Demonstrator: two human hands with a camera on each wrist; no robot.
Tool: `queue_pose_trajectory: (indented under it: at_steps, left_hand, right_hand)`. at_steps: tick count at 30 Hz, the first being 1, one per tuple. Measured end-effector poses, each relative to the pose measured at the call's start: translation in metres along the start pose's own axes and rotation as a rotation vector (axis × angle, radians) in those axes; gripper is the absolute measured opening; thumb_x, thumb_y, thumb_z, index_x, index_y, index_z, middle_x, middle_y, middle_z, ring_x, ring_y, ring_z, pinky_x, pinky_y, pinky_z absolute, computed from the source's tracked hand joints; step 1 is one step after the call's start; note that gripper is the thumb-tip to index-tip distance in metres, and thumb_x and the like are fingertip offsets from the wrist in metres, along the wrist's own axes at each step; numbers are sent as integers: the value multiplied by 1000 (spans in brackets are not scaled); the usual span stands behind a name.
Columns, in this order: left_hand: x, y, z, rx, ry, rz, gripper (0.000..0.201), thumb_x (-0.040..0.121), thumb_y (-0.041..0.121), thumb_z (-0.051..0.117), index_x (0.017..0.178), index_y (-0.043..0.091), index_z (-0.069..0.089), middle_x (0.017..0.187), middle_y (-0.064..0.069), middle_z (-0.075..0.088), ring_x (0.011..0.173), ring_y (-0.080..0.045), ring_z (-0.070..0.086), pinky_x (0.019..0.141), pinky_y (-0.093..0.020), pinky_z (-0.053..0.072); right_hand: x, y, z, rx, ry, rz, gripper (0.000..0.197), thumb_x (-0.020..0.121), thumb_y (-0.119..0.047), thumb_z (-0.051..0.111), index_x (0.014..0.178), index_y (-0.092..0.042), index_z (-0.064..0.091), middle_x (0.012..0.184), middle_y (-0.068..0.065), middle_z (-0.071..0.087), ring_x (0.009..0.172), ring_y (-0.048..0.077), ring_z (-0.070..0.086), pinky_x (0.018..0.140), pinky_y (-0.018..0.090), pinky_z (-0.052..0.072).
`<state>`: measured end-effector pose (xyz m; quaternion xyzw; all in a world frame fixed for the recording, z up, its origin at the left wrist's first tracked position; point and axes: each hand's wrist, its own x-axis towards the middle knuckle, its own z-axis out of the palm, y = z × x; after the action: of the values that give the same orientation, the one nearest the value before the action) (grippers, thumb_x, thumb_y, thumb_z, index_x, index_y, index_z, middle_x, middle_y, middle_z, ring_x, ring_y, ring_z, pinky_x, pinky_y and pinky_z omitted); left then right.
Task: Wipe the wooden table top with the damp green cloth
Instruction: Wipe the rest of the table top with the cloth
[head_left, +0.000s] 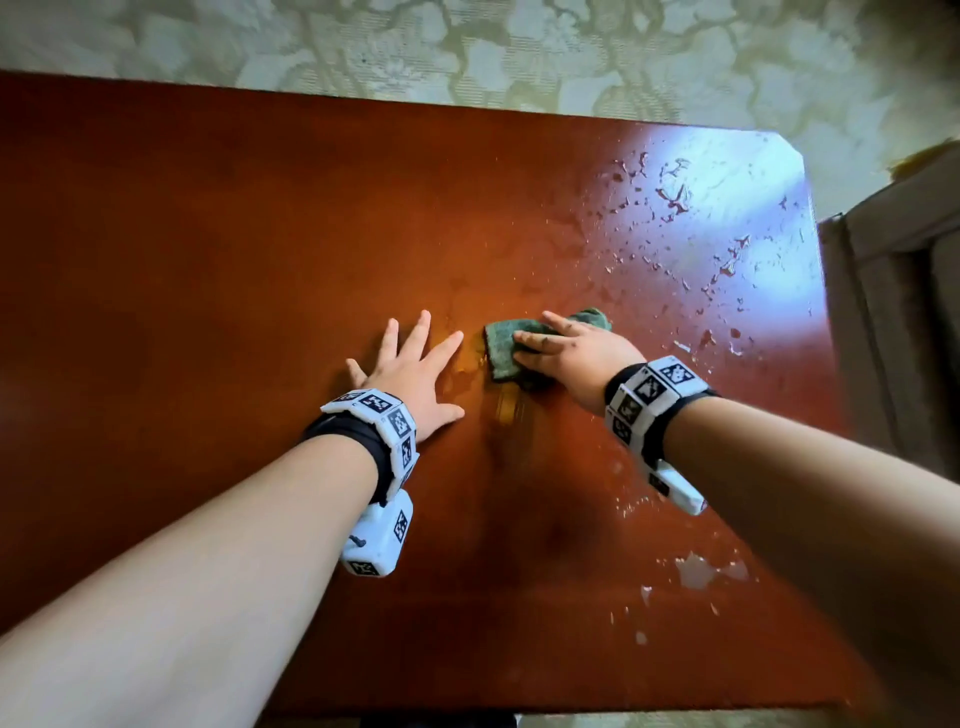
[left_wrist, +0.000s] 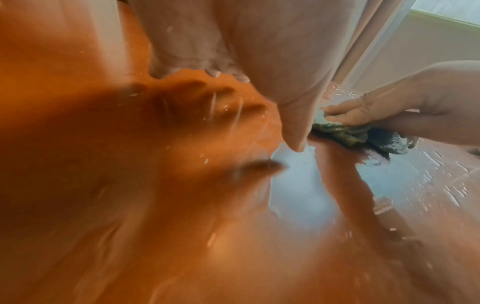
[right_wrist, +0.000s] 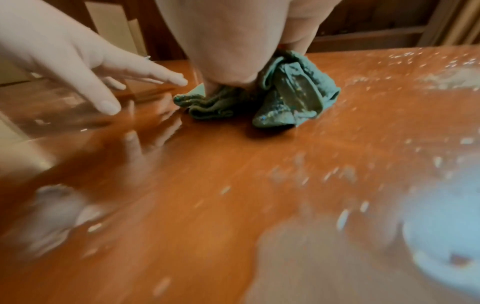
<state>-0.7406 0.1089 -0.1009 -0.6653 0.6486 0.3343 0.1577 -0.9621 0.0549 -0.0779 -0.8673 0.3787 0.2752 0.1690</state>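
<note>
The green cloth (head_left: 501, 345) lies bunched on the glossy red-brown wooden table (head_left: 208, 260), a little right of centre. My right hand (head_left: 566, 348) lies on top of it, fingers straight and pressing it down. From the right wrist, the cloth (right_wrist: 291, 94) folds out from under my right hand (right_wrist: 228, 41). My left hand (head_left: 410, 374) is just left of the cloth, palm down, fingers spread, holding nothing. In the left wrist view the left hand (left_wrist: 233, 41) sits low over the wood, with the cloth (left_wrist: 358, 133) and right hand (left_wrist: 389, 107) beside it. Whether the left palm touches the wood is unclear.
Water drops and streaks (head_left: 675, 218) cover the table's far right part under a bright glare. Pale wet patches (head_left: 696, 569) lie near the front right. A beige upholstered seat (head_left: 893, 291) stands past the right edge. Patterned carpet (head_left: 467, 52) lies beyond the far edge.
</note>
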Motion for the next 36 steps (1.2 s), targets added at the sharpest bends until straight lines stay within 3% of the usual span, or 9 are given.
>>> queue_pose_trajectory:
  at_steps: [14,18,23,28,31,33,36]
  left_hand:
    - [107,68,-63,33,-24,87,93,85,57,66,151,51,0,161,12,-23,149,-24,-20,112,-71,7]
    - [130,89,-82,-8,-19,33,98,83,56,69,152,49,0,161,12,-22,149,-24,-20,112,-71,7]
    - [152,106,-96,-55,-8,-92,110,76,60,73,154,45,-4,161,12,-23,148,-24,-21,109,-75,10]
    - [160,107,-99,-183,57,-288,143,53,69,83,154,38,-14,160,10,-26,147,-31,-22,111,-72,14]
    - [160,103,-99,-201,49,-328,146,51,67,85,153,38,-15,159,14,-28,148,-25,-22,108,-75,13]
    - [159,102,-101,-202,38,-320,144,52,66,85,153,40,-15,158,15,-30,148,-24,-23,106,-76,13]
    - [161,102,-101,-210,37,-305,147,51,65,86,150,44,-20,157,15,-32,147,-25,-25,105,-78,13]
  right_hand:
    - [67,112,-42,256,120,259,77,83,3,36,147,-35,16,156,-11,5,144,22,-1,117,38,8]
    - [75,129,-43,309,130,241,78,82,3,40,147,-33,15,156,-11,5,144,20,-2,115,41,18]
    - [68,148,-48,315,69,132,82,82,7,41,147,-35,14,156,-13,2,144,16,-4,112,40,26]
    - [86,158,-55,219,78,-117,65,89,-6,44,146,-30,23,156,-9,9,144,23,1,116,35,14]
    - [105,151,-58,139,68,-310,60,91,-8,44,144,-29,28,155,-8,14,144,24,3,116,34,11]
    - [116,151,-64,81,66,-347,63,90,-8,47,145,-31,25,156,-9,11,144,22,1,116,34,9]
    - [129,158,-76,55,71,-286,73,88,-3,46,146,-34,17,156,-11,5,144,21,-2,116,34,10]
